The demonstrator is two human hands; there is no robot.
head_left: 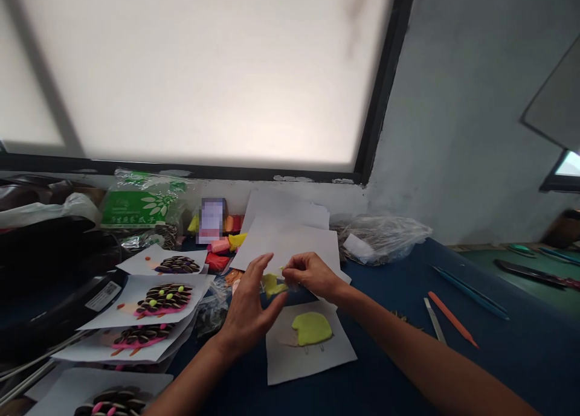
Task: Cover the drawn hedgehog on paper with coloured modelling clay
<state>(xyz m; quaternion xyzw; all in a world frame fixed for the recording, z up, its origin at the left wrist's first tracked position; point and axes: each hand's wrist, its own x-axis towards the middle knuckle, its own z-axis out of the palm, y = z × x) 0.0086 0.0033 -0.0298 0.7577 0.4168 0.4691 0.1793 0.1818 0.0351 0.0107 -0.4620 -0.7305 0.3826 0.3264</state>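
Drawing sheet: white paper [278, 371] lying flat on the blue table [371, 380], below and between the two forearms.
Yellow-green clay shape: a flat, rounded body [315, 328] on the drawing sheet; its long axis runs crosswise, and the pale, tapering snout [287, 337] points left and slightly toward the near side. Two short leg outlines extend below it.
Yellow clay packet: crumpled clear wrap with yellow clay [273, 285], just beyond the drawing sheet's far edge, between the hands; its longer direction seems to slope from far left to near right.
Left hand: hand [247, 307] at the drawing sheet's far left, fingers extended, thumb spread well away, packet beside the gap; whether it touches the packet I cannot tell.
Right hand: hand [312, 274] beyond the drawing sheet, thumb and forefinger pinched together, a yellow speck at their tips; whether they grip clay or wrap I cannot tell.
Seed pictures: stacked sheets [133, 286] left of the drawing sheet, snouts also leftward.
Orange tool: slim stick [453, 319] right of the drawing sheet, tip pointing near and right.
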